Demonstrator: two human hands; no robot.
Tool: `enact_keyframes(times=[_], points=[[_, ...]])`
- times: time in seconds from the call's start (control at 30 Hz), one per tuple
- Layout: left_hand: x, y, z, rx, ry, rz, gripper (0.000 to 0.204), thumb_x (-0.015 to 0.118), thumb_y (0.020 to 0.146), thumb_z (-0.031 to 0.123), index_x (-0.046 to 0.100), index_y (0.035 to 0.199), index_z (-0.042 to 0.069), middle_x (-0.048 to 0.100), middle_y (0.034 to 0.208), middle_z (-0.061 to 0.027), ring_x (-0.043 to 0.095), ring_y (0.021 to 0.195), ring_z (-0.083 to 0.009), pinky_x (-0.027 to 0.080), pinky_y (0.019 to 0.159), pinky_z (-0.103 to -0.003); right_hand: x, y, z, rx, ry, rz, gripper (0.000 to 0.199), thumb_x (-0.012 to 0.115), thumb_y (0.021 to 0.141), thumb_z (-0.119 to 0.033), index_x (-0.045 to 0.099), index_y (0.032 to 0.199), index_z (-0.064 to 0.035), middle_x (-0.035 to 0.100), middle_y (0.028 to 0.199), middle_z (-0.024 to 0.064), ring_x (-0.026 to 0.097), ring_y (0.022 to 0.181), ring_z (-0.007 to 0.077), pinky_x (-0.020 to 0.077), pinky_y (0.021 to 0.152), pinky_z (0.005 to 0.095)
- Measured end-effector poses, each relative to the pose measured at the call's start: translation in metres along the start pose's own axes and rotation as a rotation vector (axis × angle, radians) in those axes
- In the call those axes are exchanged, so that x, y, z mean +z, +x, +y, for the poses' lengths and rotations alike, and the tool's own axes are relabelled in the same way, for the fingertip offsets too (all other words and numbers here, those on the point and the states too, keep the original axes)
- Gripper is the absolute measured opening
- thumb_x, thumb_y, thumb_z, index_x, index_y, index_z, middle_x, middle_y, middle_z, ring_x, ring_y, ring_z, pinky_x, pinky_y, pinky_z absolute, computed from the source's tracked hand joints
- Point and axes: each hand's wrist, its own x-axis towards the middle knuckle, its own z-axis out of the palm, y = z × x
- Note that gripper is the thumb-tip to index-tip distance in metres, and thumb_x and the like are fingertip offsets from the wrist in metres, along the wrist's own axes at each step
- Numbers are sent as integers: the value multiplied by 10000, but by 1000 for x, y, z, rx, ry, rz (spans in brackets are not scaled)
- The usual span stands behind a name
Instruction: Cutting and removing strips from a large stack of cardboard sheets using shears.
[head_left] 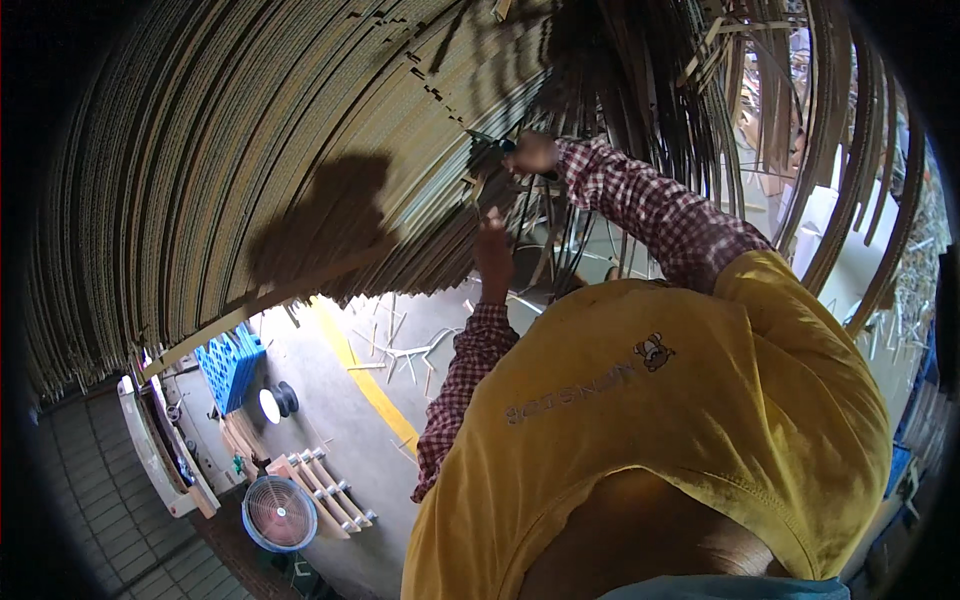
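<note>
A large stack of corrugated cardboard sheets (330,110) fills the upper left, its layered edges toward me. My right hand (533,155) is closed around a small dark tool (506,146) with a thin tip, held against the stack's right end; its exact kind does not show. Just below and slightly left, my left hand (494,255) reaches up to the sheet edges, its fingers partly curled at the cardboard. What those fingers hold, if anything, is hidden. Dark narrow cardboard strips (640,70) hang loose beside my right hand.
Longer strips (830,130) hang at the right. Cardboard scraps (405,350) litter the grey floor around a yellow line (350,360). Lower left are a round fan (279,513), a blue pallet (229,368), a spool (279,402) and a wooden rack (320,490).
</note>
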Motion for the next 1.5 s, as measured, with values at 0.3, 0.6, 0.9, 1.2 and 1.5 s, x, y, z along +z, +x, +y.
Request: enact_keyframes(times=[0.3,0.6,0.9,1.2,1.5], points=[[-2,6,42,61,-146,91,408,298,924,280,520,1061,-33,582,990,-156,573,829,-221,439,753,-321,3,-159,145,35,-305,107,379,431,812,-163,492,1185,-131,594,904,136,586,779,230,463,662,395],[18,21,34,48,-220,-63,449,261,940,313,417,1193,-23,506,1129,-199,557,934,-289,442,794,-361,-5,-147,66,-347,268,-139,346,630,751,-322,589,858,5,590,734,79,532,741,163,434,713,323],[-9,5,31,-62,-234,147,465,287,918,325,455,1149,-42,549,1069,-165,577,830,-209,446,717,-305,25,-31,20,-216,-173,241,313,489,842,-246,523,782,60,536,709,142,518,638,213,424,612,337],[-2,6,55,-50,-223,103,418,293,924,279,472,1115,-47,566,1020,-164,584,785,-203,444,709,-299,-7,-159,154,396,-114,61,237,561,769,-265,614,900,-74,566,660,102,546,632,176,418,630,390],[0,18,57,22,-255,41,390,298,931,250,463,1128,-44,549,1042,-178,577,825,-223,458,704,-314,-11,-87,4,-208,-28,44,405,541,804,-377,572,773,25,570,727,97,530,668,161,421,592,343]])
